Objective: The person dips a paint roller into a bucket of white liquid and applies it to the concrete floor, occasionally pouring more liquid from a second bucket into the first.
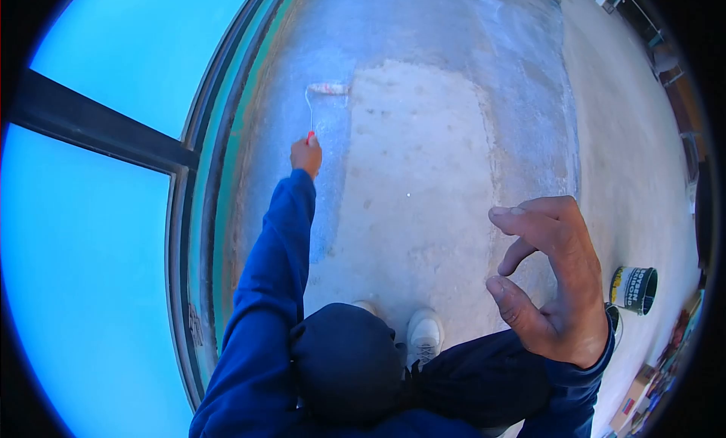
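My left hand point(306, 155) reaches far forward on a blue sleeve and grips the red handle of a small paint roller point(327, 89). The roller's sleeve lies against the grey concrete floor point(423, 173), at the edge between a darker wet band and a paler dry patch. My right hand point(550, 275) hangs close to the camera, fingers apart and curled, holding nothing. My white shoes point(423, 336) stand on the pale patch below.
A dark-framed window wall point(189, 173) with bright blue glass runs along the left. A paint can point(634, 288) stands on the floor at the right, with boxes and clutter point(643, 392) behind it along the right edge.
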### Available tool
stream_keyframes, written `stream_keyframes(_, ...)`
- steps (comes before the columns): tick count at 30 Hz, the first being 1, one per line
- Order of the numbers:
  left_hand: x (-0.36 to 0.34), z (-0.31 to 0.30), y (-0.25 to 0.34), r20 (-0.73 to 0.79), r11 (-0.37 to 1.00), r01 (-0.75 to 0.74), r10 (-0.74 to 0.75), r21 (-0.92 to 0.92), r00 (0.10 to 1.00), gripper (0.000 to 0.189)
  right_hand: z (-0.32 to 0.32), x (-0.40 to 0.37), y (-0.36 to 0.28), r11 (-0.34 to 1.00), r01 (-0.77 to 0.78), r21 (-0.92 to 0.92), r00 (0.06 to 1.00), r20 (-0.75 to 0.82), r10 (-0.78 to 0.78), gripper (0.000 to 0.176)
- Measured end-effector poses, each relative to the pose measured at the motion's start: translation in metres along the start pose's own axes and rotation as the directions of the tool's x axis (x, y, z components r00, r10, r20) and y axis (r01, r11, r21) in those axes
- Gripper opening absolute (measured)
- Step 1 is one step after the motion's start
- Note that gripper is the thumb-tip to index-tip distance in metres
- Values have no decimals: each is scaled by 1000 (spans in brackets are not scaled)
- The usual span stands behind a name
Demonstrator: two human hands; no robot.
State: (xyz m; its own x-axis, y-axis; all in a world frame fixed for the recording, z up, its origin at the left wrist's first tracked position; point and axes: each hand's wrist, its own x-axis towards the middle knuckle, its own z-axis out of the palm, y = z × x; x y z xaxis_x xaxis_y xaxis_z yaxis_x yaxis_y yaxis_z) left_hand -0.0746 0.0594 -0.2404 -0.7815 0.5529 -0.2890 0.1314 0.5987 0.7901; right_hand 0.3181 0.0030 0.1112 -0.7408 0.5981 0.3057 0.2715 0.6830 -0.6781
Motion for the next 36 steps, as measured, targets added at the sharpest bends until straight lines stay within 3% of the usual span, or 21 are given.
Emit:
stream_keyframes(2,-29,-12,-10,39,998,37,-35,-52,999,36,-3,-1,-2,1000,8,10,1000,-1,-8,49)
stream_keyframes(5,-49,-15,-17,-46,999,-1,-1,-48,999,37,-3,-4,-3,1000,10,20,1000,1,-10,49)
stream_keyframes(8,1,1,-33,-84,963,-201,219,179,972,34,-1,-2,-3,1000,16,8,1000,0,-16,48)
stream_keyframes(11,25,18,3,-103,979,-83,104,189,989,33,-1,-1,-3,1000,7,-5,1000,-6,-7,48)
stream_keyframes(14,37,27,13,-2,997,14,-14,-79,1000,35,-2,-4,-6,1000,10,-16,1000,-7,-10,49)
stream_keyframes(17,13,9,10,140,973,76,-47,-217,989,38,-3,-6,-7,1000,18,-15,1000,-5,-18,49)
stream_keyframes(21,-54,-24,-32,217,971,108,-61,-212,974,34,-3,-3,-3,998,54,-18,998,-9,-55,48)
stream_keyframes(25,-129,-60,-58,179,987,75,-49,-140,983,34,0,-1,-1,998,59,7,998,-2,-59,47)
stream_keyframes(28,-162,-76,-53,201,964,215,-182,-155,963,34,0,0,1,999,42,0,999,-18,-42,47)
stream_keyframes(31,-127,-65,-58,231,982,115,-78,-152,970,36,2,1,1,1000,25,-3,999,-24,-25,46)
stream_keyframes(36,-24,-12,-5,233,975,113,-67,-191,970,39,2,5,6,999,-24,23,999,27,24,53)
